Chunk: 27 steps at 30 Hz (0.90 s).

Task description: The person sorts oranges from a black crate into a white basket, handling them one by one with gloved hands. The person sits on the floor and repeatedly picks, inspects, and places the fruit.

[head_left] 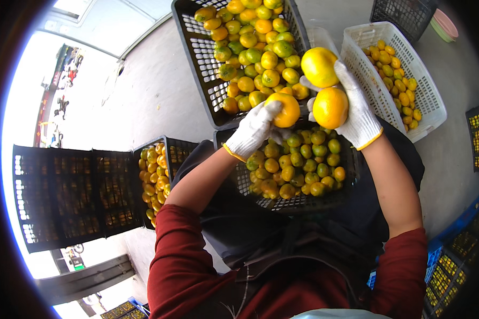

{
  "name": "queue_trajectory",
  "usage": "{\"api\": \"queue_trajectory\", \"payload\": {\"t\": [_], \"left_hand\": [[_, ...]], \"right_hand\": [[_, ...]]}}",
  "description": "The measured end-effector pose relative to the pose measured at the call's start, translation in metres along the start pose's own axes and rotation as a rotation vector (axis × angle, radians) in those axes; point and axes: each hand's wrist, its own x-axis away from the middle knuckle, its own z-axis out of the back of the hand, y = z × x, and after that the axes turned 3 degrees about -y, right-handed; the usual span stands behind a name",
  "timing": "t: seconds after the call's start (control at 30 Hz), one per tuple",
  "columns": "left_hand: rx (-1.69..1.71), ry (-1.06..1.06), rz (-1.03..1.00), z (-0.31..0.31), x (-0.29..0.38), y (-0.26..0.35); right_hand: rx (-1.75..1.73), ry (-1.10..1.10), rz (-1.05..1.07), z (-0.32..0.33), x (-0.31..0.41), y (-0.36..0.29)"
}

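Observation:
White knit gloves with yellow cuffs cover both hands. My left hand [259, 125] grips one orange citrus fruit [286, 110] between thumb and fingers. In my right hand [353, 107] are two fruits: a large yellow one [319, 67] on top and an orange one [330, 108] below it, close together. Under the hands, between my knees, a black plastic crate [279, 204] holds many green-orange citrus fruits [288, 173]. Just beyond it stands a larger black crate [202, 79], heaped with similar fruits [248, 40]. The fingers of both hands are partly hidden by the fruits.
On the right, a white plastic crate [425, 85] holds smaller-looking orange fruits [404, 95]. To the left are stacked black crates [76, 195] and a crate of orange fruits [153, 175]. More filled crates [443, 279] stand at lower right. Pink and green basins [445, 26] lie at upper right.

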Motion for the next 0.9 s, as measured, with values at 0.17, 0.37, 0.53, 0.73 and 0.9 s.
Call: {"api": "queue_trajectory", "payload": {"t": [0.17,0.37,0.53,0.73,0.9], "left_hand": [[0.23,0.122,0.07,-0.007,-0.022,-0.003],[0.475,-0.096,0.166,-0.024,-0.063,0.032],[0.452,-0.481,-0.131,-0.096,-0.174,0.073],[-0.431,-0.042,-0.298,-0.057,-0.195,0.117],[-0.872,1.006,-0.449,0.158,-0.29,0.098]], "right_hand": [[0.044,-0.055,-0.042,0.003,0.005,0.026],[0.335,-0.087,-0.018,0.01,0.019,0.003],[0.26,-0.371,-0.255,0.013,0.032,-0.012],[0.374,-0.381,-0.277,0.011,0.03,-0.004],[0.273,-0.409,-0.347,-0.011,0.034,-0.011]]}}
